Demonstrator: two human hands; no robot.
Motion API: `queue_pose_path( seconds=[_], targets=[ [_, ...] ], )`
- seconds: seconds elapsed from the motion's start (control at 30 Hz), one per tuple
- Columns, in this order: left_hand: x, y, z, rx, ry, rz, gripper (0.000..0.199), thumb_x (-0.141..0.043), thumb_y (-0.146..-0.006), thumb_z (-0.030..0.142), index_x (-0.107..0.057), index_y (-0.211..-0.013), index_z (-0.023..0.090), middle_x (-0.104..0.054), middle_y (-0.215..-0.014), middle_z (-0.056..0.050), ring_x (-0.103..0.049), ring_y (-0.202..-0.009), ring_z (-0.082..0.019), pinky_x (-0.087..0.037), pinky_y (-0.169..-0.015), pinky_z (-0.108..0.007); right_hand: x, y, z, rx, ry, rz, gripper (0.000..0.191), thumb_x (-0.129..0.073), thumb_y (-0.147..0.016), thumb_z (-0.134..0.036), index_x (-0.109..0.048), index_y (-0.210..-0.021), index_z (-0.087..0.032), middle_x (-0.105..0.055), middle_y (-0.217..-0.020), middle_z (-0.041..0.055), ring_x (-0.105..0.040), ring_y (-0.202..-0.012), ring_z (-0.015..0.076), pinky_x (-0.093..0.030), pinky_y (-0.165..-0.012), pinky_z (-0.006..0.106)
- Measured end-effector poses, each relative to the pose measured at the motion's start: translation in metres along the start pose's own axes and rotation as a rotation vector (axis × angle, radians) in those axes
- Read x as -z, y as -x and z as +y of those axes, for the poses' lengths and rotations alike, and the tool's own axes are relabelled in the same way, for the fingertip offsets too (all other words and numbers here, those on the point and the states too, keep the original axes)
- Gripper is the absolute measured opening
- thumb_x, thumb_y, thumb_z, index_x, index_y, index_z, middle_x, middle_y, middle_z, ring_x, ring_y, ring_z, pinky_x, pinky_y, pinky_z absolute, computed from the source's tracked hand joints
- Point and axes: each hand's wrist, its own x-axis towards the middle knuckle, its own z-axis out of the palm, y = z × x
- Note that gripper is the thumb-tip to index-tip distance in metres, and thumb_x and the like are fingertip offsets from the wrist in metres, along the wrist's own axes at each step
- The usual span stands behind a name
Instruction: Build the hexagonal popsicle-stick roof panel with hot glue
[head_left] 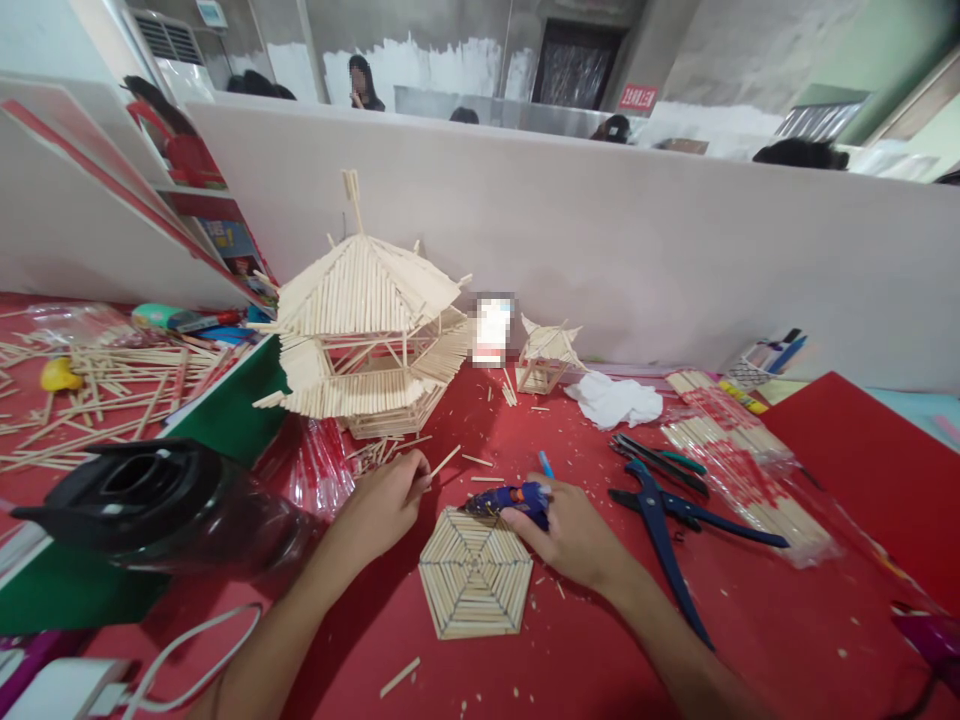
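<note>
My left hand (390, 497) pinches a thin wooden stick (446, 460) above the red table (360, 640). In my right hand (564, 530) is a dark blue glue gun (499, 498), its nozzle pointing left over the top edge of a hexagonal panel (476, 580). That panel is made of sticks laid in nested rings and lies flat between my forearms. Behind my left hand stands a large stick pavilion (367, 330) with a pointed roof. A smaller stick pavilion (551, 355) stands to its right.
Blue-handled cutters (660, 520) and pliers (660, 462) lie right of my right hand, beside bagged sticks (757, 485). A dark bottle (172, 510) is at left, near a white cable (187, 630). Loose sticks (105, 390) lie far left. White tissue (615, 400) lies behind. A white partition (637, 240) crosses the back.
</note>
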Motion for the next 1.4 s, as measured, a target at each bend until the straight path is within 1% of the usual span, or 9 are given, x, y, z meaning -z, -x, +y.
queue_pose_path(
  seconds=[0.1, 0.23, 0.4, 0.5, 0.63, 0.77, 0.9, 1.17, 1.4],
  targets=[
    [0.0, 0.0, 0.0, 0.001, 0.008, -0.001, 0.007, -0.043, -0.09, 0.02, -0.049, -0.087, 0.022, -0.064, -0.08, -0.002, -0.06, -0.073, -0.02, -0.033, -0.063, -0.029, 0.006, 0.007, 0.01, -0.046, 0.013, -0.006, 0.037, -0.046, -0.092, -0.048, -0.059, -0.075, -0.019, -0.067, -0.075, 0.0062, -0.061, -0.07, 0.0198, -0.039, -0.066, 0.029],
    [-0.001, -0.001, -0.001, 0.007, 0.01, -0.006, 0.007, -0.043, -0.09, 0.02, -0.049, -0.087, 0.022, -0.064, -0.078, -0.002, -0.059, -0.07, -0.019, -0.033, -0.063, -0.029, 0.018, 0.017, 0.021, -0.071, -0.044, -0.015, 0.035, -0.045, -0.093, -0.045, -0.061, -0.076, -0.019, -0.067, -0.078, 0.006, -0.062, -0.073, 0.0201, -0.041, -0.068, 0.028],
    [-0.003, -0.003, -0.002, 0.001, -0.006, -0.012, 0.009, -0.042, -0.091, 0.023, -0.05, -0.088, 0.022, -0.064, -0.079, -0.002, -0.06, -0.073, -0.02, -0.034, -0.064, -0.03, 0.027, 0.021, 0.023, -0.079, -0.186, -0.005, 0.03, -0.047, -0.092, -0.046, -0.059, -0.081, -0.02, -0.066, -0.078, 0.0041, -0.06, -0.073, 0.0196, -0.043, -0.068, 0.028],
    [-0.003, -0.003, -0.002, -0.002, -0.003, -0.01, 0.008, -0.042, -0.091, 0.022, -0.049, -0.088, 0.022, -0.064, -0.081, -0.002, -0.06, -0.073, -0.02, -0.035, -0.064, -0.03, 0.025, 0.017, 0.016, -0.064, -0.23, 0.001, 0.03, -0.047, -0.091, -0.046, -0.055, -0.08, -0.02, -0.063, -0.074, 0.0024, -0.057, -0.068, 0.0179, -0.042, -0.064, 0.028],
    [-0.003, -0.003, -0.002, -0.012, -0.01, -0.012, 0.009, -0.041, -0.09, 0.021, -0.049, -0.087, 0.021, -0.064, -0.081, -0.002, -0.059, -0.072, -0.019, -0.034, -0.064, -0.03, 0.016, 0.008, 0.005, -0.036, -0.147, -0.027, 0.031, -0.048, -0.091, -0.045, -0.053, -0.075, -0.019, -0.061, -0.074, 0.0033, -0.056, -0.068, 0.0173, -0.04, -0.065, 0.028],
    [-0.002, -0.002, -0.003, -0.026, -0.014, -0.01, 0.01, -0.041, -0.09, 0.02, -0.05, -0.087, 0.021, -0.064, -0.081, -0.003, -0.059, -0.072, -0.019, -0.035, -0.063, -0.03, 0.007, 0.003, 0.0, -0.038, -0.089, -0.025, 0.033, -0.048, -0.091, -0.047, -0.053, -0.075, -0.019, -0.06, -0.073, 0.0033, -0.055, -0.064, 0.0162, -0.038, -0.064, 0.027],
    [-0.001, -0.002, -0.002, -0.015, -0.003, -0.016, 0.01, -0.041, -0.091, 0.02, -0.05, -0.087, 0.021, -0.064, -0.08, -0.003, -0.059, -0.071, -0.019, -0.035, -0.063, -0.03, 0.008, 0.005, 0.002, -0.047, -0.041, -0.018, 0.034, -0.047, -0.092, -0.047, -0.056, -0.074, -0.019, -0.062, -0.074, 0.0047, -0.057, -0.064, 0.0172, -0.038, -0.064, 0.028],
    [0.0, -0.002, 0.002, 0.003, -0.019, -0.025, 0.01, -0.04, -0.091, 0.022, -0.05, -0.088, 0.022, -0.064, -0.08, -0.002, -0.06, -0.073, -0.021, -0.035, -0.064, -0.03, 0.018, 0.023, 0.02, -0.078, -0.034, 0.012, 0.035, -0.045, -0.093, -0.046, -0.06, -0.077, -0.019, -0.067, -0.078, 0.0059, -0.061, -0.072, 0.0195, -0.041, -0.067, 0.028],
    [-0.001, -0.003, 0.0, -0.019, 0.006, -0.02, 0.01, -0.041, -0.09, 0.022, -0.05, -0.088, 0.021, -0.064, -0.08, -0.003, -0.06, -0.073, -0.02, -0.035, -0.064, -0.03, 0.014, 0.013, 0.008, -0.072, -0.011, 0.001, 0.036, -0.045, -0.092, -0.047, -0.059, -0.077, -0.018, -0.066, -0.076, 0.0066, -0.06, -0.068, 0.0191, -0.039, -0.065, 0.028]
  ],
)
